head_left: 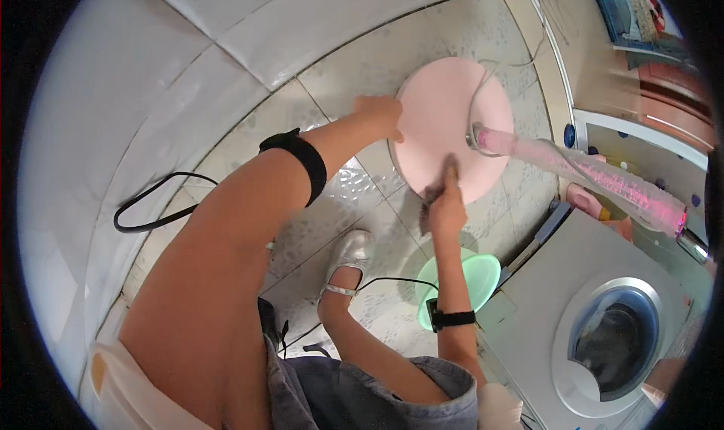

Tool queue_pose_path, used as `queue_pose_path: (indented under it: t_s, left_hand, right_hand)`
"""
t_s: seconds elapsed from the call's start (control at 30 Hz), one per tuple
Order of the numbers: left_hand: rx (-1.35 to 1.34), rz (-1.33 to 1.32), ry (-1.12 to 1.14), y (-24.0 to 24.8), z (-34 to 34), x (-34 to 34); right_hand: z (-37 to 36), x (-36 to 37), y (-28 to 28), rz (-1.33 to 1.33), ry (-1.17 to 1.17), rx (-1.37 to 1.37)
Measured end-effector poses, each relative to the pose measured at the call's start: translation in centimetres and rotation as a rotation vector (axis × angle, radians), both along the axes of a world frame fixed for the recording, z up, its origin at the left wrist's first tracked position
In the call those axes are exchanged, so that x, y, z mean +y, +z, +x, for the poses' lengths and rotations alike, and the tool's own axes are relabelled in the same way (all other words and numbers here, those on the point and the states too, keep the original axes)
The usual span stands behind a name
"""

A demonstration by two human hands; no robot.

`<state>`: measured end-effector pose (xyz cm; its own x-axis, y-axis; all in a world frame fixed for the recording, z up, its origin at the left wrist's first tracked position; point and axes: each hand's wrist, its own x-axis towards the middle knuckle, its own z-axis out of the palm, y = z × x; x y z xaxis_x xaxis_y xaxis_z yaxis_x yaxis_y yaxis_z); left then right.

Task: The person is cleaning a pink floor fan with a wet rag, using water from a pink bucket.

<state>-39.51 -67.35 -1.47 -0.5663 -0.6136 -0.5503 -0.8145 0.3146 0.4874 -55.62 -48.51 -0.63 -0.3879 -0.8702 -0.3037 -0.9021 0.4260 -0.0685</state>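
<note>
Basin (484, 267): stood on tiles (383, 216) beside the washing machine (544, 268), presumably for easy reach.
Right hand (449, 210): clamped on what seemed a dark cloth (430, 199), against the disc.
Left hand (381, 118): gripped the left rim, likely for steadiness.
Pink disc (437, 121): sat before both hands, lit tube (603, 179) apparently joined mid-face.

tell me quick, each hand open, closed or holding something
Left hand: closed on the edge of the pink disc.
Right hand: at the disc's near side; whether open or closed cannot be told.
</note>
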Motion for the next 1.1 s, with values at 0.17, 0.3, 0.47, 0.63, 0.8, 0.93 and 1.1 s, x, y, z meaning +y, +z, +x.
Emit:
queue_pose_path:
  t_s: [0.17,0.3,0.47,0.63,0.8,0.93,1.1]
  left_hand:
    - [0.022,0.051,-0.036,-0.2,-1.3,0.0]
    - [0.091,0.016,-0.015,-0.9,-0.9,-0.7]
    - [0.041,0.119,-0.073,-0.5,-1.1,-1.2]
    - [-0.032,0.193,-0.086,-0.8,-1.7,-0.7]
    - [0.005,0.106,-0.009,-0.4,-0.7,-0.1]
    - [-0.003,0.243,-0.051,0.6,-2.3,-0.7]
    - [0.028,0.071,-0.037,-1.3,-0.9,-0.6]
  right_hand:
    - [-10.0,-1.1,-1.1,-0.114,-0.428,0.098]
    - [-8.8,-2.5,0.7,0.010,-0.360,0.060]
    - [2.3,-1.3,0.6,-0.064,-0.199,-0.042]
    - [5.5,-2.1,1.2,0.010,-0.112,0.013]
    - [2.3,1.1,0.3,-0.031,-0.262,-0.047]
    - [-7.6,4.3,-1.4,-0.211,-0.458,-0.124]
    - [-3.4,1.5,-0.1,-0.018,-0.483,-0.121]
